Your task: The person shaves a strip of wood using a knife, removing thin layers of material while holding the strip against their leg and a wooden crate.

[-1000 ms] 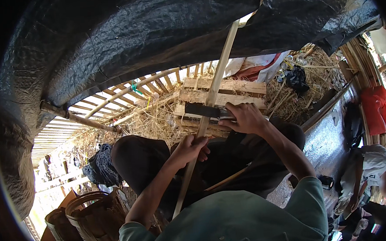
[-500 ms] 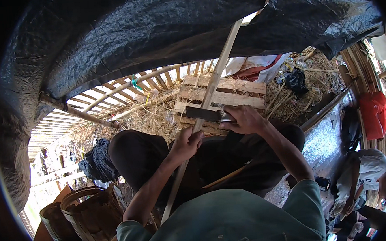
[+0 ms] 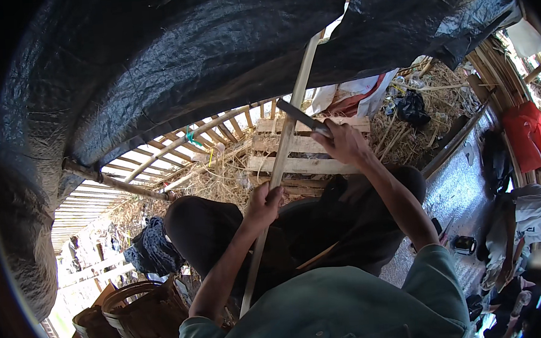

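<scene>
A long, pale bamboo strip (image 3: 280,158) slants up from beside my body, past my knees, to the dark sheeting. My left hand (image 3: 263,206) is closed round its lower part, between my knees. Farther up, my right hand (image 3: 344,144) grips the handle of a dark-bladed knife (image 3: 301,115). The blade lies across the strip, its tip pointing up and to the left. Whether the edge bites into the strip I cannot tell. Most of the handle is hidden in my fingers.
Ahead is a wooden slatted pallet (image 3: 294,144) on straw, with a black plastic bag (image 3: 411,109) to its right. Black sheeting (image 3: 208,55) hangs low above. Woven baskets (image 3: 144,319) stand at lower left. A red bag (image 3: 524,138) and another person (image 3: 529,218) are at right.
My right hand and the knife have moved up along the strip, away from my left hand, and the blade has tilted. My left hand keeps its grip. The view has shifted slightly.
</scene>
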Available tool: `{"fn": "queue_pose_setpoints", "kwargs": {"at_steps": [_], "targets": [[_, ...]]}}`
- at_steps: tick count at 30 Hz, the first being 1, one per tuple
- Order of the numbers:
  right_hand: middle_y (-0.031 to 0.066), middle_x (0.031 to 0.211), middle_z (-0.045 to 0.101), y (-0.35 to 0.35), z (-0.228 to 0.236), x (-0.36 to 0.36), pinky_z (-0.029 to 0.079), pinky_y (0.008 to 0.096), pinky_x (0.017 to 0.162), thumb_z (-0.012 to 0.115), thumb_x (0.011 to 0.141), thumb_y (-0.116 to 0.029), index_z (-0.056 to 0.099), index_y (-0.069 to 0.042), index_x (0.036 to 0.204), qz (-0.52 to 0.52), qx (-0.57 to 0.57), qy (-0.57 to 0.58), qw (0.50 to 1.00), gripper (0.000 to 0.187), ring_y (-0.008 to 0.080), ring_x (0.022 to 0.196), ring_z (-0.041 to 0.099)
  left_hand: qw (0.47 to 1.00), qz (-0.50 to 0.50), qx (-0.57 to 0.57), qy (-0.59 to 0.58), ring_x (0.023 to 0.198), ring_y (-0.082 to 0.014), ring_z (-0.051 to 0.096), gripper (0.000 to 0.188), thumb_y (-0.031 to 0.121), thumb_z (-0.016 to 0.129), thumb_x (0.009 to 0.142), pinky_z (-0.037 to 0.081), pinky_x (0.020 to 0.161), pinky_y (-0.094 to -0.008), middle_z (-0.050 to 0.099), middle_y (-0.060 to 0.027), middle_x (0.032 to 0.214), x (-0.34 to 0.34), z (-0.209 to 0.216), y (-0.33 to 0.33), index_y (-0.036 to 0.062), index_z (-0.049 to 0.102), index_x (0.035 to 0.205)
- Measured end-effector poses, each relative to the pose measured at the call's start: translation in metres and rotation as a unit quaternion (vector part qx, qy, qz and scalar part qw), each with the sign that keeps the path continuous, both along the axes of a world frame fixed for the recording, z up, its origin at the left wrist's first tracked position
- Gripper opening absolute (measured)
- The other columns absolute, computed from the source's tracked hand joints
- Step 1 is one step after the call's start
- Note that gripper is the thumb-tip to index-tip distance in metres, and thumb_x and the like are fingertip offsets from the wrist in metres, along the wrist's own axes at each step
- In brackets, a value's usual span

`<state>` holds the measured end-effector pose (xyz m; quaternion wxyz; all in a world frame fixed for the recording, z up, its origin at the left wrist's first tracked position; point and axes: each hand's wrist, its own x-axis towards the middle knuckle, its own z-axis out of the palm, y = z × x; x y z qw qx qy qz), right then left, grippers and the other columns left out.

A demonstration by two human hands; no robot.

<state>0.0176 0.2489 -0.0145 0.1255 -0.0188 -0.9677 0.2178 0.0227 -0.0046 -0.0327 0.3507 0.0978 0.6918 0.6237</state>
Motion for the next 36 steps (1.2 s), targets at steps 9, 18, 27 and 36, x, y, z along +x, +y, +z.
{"fn": "queue_pose_setpoints", "kwargs": {"at_steps": [9,18,27,36], "targets": [[0.0091,0.053,0.056,-0.029,-0.015,0.019,0.048,0.0356,0.048,0.059,0.079,-0.045,0.056,-0.004,0.092,0.248,0.128,0.143,0.949,0.043,0.0258,0.048,0.059,0.999,0.012,-0.042,0.011,0.046,-0.0018,0.034,0.017,0.020,0.046,0.091,0.028,0.039,-0.0189,0.040,0.0043,0.059,0.001,-0.011,-0.002,0.0063,0.047,0.082],[0.0135,0.053,0.053,0.003,-0.023,-0.012,0.042,0.0389,0.050,0.047,0.086,-0.046,0.056,0.002,0.086,-0.067,-0.205,-0.077,0.973,0.049,0.0297,0.050,0.057,0.997,0.037,-0.007,-0.068,0.041,-0.0021,0.032,0.019,0.023,0.048,0.091,0.026,0.036,-0.0195,0.040,0.0036,0.056,-0.003,0.005,-0.002,0.0049,0.049,0.084],[0.0117,0.054,0.055,-0.028,-0.018,0.015,0.046,0.0357,0.047,0.057,0.080,-0.046,0.054,-0.002,0.089,0.250,0.069,0.034,0.965,0.045,0.0305,0.054,0.060,0.992,0.024,0.008,-0.127,0.040,-0.0012,0.031,0.017,0.021,0.053,0.089,0.024,0.035,-0.0192,0.038,0.0056,0.053,-0.006,0.009,-0.009,0.0082,0.047,0.079],[0.0103,0.059,0.057,-0.024,-0.035,0.010,0.046,0.0421,0.052,0.059,0.080,-0.043,0.057,-0.005,0.088,0.147,-0.071,0.026,0.986,0.039,0.0309,0.053,0.058,0.980,0.028,0.034,-0.192,0.037,-0.0017,0.028,0.021,0.024,0.047,0.092,0.020,0.032,-0.0189,0.033,0.0056,0.051,-0.010,0.022,-0.005,0.0084,0.045,0.078]]}}
